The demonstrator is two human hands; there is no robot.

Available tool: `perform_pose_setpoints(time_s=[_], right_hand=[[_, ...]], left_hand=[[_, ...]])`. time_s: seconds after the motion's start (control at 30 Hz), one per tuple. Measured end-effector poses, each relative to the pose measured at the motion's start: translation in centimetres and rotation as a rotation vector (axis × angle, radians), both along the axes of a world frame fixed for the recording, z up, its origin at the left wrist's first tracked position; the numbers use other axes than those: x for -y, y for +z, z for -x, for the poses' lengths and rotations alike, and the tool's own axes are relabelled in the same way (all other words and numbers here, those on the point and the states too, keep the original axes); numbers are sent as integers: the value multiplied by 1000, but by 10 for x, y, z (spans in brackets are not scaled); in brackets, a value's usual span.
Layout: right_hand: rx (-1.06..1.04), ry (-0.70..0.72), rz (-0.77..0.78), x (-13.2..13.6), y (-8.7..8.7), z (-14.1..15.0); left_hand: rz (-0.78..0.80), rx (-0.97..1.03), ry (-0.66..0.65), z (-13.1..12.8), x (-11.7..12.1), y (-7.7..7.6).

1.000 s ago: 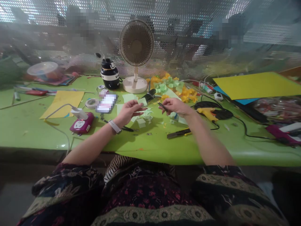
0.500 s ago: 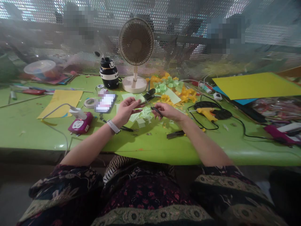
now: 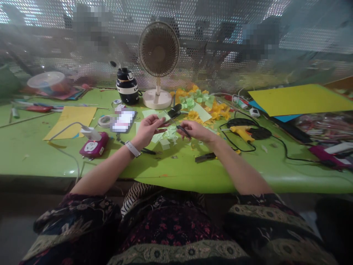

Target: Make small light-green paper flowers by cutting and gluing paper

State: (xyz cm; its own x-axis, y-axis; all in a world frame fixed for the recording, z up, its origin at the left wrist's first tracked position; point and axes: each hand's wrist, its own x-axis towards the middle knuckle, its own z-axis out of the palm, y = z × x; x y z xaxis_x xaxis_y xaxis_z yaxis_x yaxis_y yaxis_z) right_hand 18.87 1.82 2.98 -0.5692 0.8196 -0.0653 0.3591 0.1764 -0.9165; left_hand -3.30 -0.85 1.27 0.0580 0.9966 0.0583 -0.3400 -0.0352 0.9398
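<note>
Fingers [image 3: 154,121] around small pale-green paper square [image 3: 164,115]

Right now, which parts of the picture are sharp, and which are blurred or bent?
Head view: the fan and both hands are fairly sharp; the left hand holds green paper, the right hand scissors. The mesh wall is hazy. The table edge bows.

My left hand [image 3: 147,129] raised, palm turned inward, fingers curled in a pinch, watch band on wrist, my right hand [image 3: 196,130] close beside it, fingers closed in a grip, both forearms bare, angled inward.
</note>
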Motion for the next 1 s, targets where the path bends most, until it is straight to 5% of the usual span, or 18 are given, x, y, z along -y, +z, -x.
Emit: perform_pose_setpoints(time_s=[1.0], right_hand=[[50,-62,-51,5,7,2]], left_hand=[[43,17,30,6,-1,4]])
